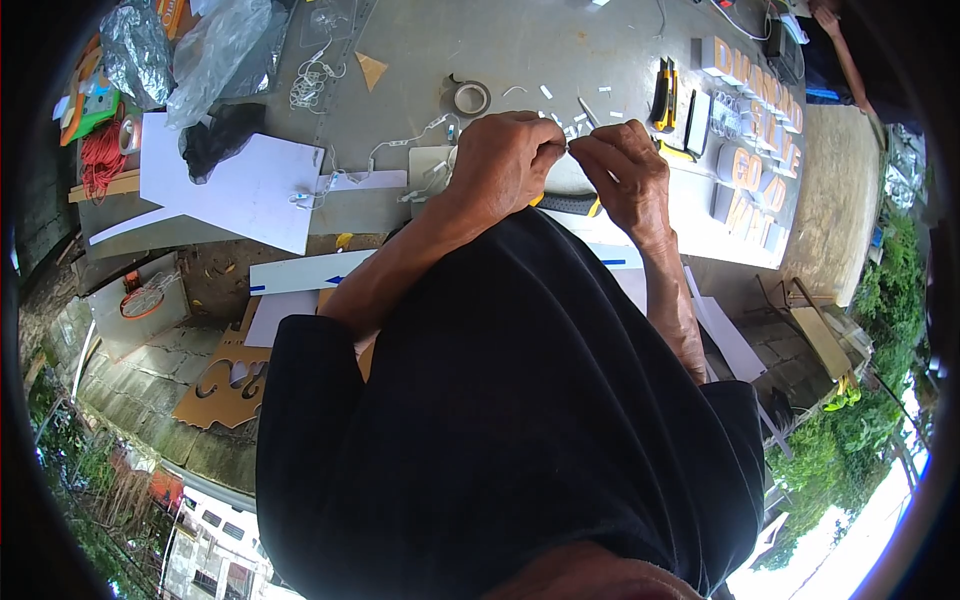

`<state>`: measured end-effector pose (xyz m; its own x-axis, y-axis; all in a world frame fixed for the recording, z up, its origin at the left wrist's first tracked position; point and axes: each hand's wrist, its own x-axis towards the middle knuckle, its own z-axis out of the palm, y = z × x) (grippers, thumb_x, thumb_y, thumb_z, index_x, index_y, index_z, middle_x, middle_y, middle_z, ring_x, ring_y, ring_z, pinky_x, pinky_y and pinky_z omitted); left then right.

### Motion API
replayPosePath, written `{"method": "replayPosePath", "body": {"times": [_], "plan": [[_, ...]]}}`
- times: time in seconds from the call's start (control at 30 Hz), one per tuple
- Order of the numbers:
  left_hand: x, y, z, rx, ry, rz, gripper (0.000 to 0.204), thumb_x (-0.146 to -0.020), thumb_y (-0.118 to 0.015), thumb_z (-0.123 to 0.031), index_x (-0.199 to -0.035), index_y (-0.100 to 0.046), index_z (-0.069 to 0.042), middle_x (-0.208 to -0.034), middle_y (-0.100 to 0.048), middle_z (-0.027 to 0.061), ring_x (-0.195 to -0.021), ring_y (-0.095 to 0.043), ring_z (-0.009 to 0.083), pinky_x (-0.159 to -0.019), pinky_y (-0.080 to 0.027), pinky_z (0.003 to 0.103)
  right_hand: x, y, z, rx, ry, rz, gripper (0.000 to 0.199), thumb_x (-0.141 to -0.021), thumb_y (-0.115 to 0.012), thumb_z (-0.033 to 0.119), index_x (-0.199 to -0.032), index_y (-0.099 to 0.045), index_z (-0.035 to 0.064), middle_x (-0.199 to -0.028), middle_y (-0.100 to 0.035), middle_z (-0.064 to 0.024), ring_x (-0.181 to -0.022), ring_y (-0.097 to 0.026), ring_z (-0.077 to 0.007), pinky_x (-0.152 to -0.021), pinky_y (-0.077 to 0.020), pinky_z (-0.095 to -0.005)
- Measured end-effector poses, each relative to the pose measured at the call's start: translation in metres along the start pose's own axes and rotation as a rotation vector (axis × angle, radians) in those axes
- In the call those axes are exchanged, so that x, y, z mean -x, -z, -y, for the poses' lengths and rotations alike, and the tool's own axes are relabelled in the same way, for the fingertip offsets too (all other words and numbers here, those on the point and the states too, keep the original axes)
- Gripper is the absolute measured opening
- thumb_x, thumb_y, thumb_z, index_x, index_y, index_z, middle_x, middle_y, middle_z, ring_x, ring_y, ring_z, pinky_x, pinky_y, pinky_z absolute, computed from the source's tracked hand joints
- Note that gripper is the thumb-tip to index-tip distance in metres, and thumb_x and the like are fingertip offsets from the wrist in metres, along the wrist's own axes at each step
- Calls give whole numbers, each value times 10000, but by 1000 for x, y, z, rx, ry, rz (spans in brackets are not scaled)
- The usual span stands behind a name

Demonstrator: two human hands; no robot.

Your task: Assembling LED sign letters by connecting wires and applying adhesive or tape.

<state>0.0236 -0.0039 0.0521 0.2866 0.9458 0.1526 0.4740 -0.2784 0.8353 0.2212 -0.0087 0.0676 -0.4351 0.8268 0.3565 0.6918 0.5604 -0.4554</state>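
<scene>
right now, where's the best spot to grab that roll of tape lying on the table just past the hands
Take the roll of tape across its outer rim, coming straight down from above. It lies flat with its open core facing up and bare table around it, so the fingers can pinch opposite sides, or one can hook into the core.

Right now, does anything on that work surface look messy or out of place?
Yes. Small white scraps lie scattered on the grey surface just beyond the left hand and right hand, and a white wire string trails loosely across it.
</scene>
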Motion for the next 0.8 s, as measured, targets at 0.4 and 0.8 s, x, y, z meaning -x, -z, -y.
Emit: {"method": "replayPosePath", "body": {"times": [0.4, 0.8], "plan": [[-2, -4, 11, 405, 173, 177, 152, -874, -771, -104, -1000, -761, -20, -874, -748, 100, -788, -709, 172, -715, -544, 296, 8, -2, 4, -268, -333, 49, 73, -878, -738, 62, -916, -701, 11, -880, -654, -78, -764, -655, -202, -681, -542, -349], [-3, -5, 16, 393, 166, 192, 165, -883, -756, -148, -945, -766, 5, -783, -730, 87, -722, -654, 122, -683, -512, 267, 18, -4, -11, -494, -538, 185, 195, -929, -725, 184, -980, -737, -4, -826, -656, -68, -677, -586, -143, -622, -467, -321]]}}
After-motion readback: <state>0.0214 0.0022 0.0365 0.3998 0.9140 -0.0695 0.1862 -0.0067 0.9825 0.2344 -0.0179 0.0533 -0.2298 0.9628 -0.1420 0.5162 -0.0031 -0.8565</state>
